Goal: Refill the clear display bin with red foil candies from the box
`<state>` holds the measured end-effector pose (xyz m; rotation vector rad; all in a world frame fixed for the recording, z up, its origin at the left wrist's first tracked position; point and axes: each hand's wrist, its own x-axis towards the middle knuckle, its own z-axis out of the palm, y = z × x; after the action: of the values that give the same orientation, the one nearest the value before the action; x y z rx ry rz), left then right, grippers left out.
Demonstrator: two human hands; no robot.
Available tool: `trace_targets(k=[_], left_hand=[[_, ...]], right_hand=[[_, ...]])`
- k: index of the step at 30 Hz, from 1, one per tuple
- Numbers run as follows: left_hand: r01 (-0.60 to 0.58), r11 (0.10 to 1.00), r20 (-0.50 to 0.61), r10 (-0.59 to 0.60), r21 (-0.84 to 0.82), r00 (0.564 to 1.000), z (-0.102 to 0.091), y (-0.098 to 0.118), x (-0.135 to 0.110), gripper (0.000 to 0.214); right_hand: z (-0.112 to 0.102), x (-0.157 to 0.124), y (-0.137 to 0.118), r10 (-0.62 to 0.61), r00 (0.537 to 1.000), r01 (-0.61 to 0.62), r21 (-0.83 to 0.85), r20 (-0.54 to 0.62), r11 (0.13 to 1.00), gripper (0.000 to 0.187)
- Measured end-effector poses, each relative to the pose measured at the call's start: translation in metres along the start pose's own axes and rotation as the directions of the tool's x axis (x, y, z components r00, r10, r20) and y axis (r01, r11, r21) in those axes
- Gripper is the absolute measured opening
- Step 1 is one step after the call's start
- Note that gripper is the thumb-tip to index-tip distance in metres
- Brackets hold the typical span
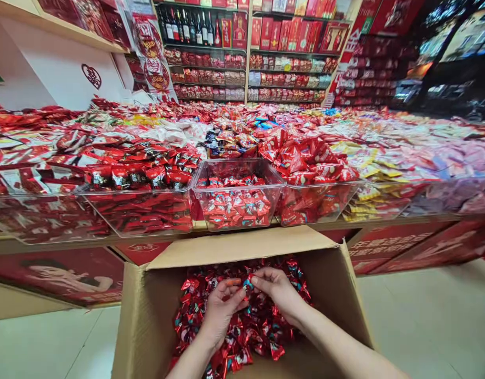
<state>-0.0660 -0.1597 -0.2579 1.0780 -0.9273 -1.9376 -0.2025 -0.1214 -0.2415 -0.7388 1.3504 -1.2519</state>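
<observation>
Both my hands are inside a cardboard box (140, 321), above a heap of red foil-wrapped candies (238, 337). Between my fingertips is one wrapped candy (248, 283), red with a blue-green patch. My right hand (280, 292) pinches its upper right side between thumb and fingers. From the lower left, my left hand (222, 308) closes thumb and fingertips against the same candy. Just past the box's raised flap (242, 246) stands a clear plastic bin (242, 189), partly filled with small red wrapped candies (240, 205).
More clear bins line the counter, heaped with red packets (143, 168) on the left, red bags (305, 158) beside the middle bin and yellow packets (369, 173) farther right. Shelves (248, 63) of bottles and red boxes rise behind. Pale floor tiles (416, 316) flank the box.
</observation>
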Motion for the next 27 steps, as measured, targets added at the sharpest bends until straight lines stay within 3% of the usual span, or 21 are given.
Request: trace_targets(k=[6, 9, 12, 14, 17, 19, 23, 24, 25, 27], left_hand=[[-0.010, 1.000, 0.001, 0.010, 0.009, 1.000, -0.002, -0.002, -0.001, 0.027], [0.018, 1.000, 0.004, -0.018, 0.017, 1.000, -0.003, -0.004, -0.001, 0.029], [0.021, 0.999, 0.024, -0.022, 0.035, 0.999, -0.006, -0.007, 0.002, 0.033], [0.020, 1.000, 0.029, -0.020, 0.022, 0.999, -0.010, -0.010, 0.006, 0.033], [0.019, 0.995, 0.037, -0.016, -0.096, 0.999, -0.015, -0.012, 0.013, 0.031], [0.015, 0.987, 0.027, -0.011, -0.158, 1.000, -0.017, -0.014, 0.018, 0.032], [0.062, 0.979, 0.008, -0.062, -0.195, 0.998, -0.024, -0.020, 0.026, 0.036], [0.074, 0.974, 0.005, -0.075, -0.213, 0.997, -0.026, -0.022, 0.028, 0.038], [0.084, 0.971, 0.001, -0.086, -0.224, 0.996, -0.029, -0.025, 0.031, 0.040], [0.088, 0.974, -0.013, -0.092, -0.211, 0.996, -0.035, -0.030, 0.036, 0.042]], right_hand=[[0.004, 0.002, 0.008, 0.007, 1.000, -0.007, -0.010, 0.004, 1.000, 0.026], [0.009, -0.001, 0.012, -0.140, 0.990, 0.142, -0.187, 0.022, 0.972, 0.020], [0.012, -0.011, 0.007, -0.358, 0.932, 0.349, -0.434, 0.065, 0.830, 0.013], [0.013, -0.021, -0.007, -0.540, 0.821, 0.544, -0.545, 0.188, 0.637, 0.017], [0.017, -0.037, -0.052, -0.731, 0.504, 0.838, -0.466, 0.460, 0.284, 0.031], [0.022, -0.041, -0.099, -0.786, 0.340, 0.903, -0.413, 0.516, 0.120, 0.038], [0.032, -0.007, -0.204, -0.879, 0.253, 0.789, -0.612, 0.405, -0.055, 0.025], [0.035, 0.012, -0.224, -0.867, 0.283, 0.729, -0.680, 0.410, -0.084, 0.021], [0.038, 0.033, -0.241, -0.826, 0.390, 0.631, -0.772, 0.406, -0.081, 0.020], [0.044, 0.076, -0.261, -0.636, 0.694, 0.401, -0.915, 0.338, -0.048, 0.020]])
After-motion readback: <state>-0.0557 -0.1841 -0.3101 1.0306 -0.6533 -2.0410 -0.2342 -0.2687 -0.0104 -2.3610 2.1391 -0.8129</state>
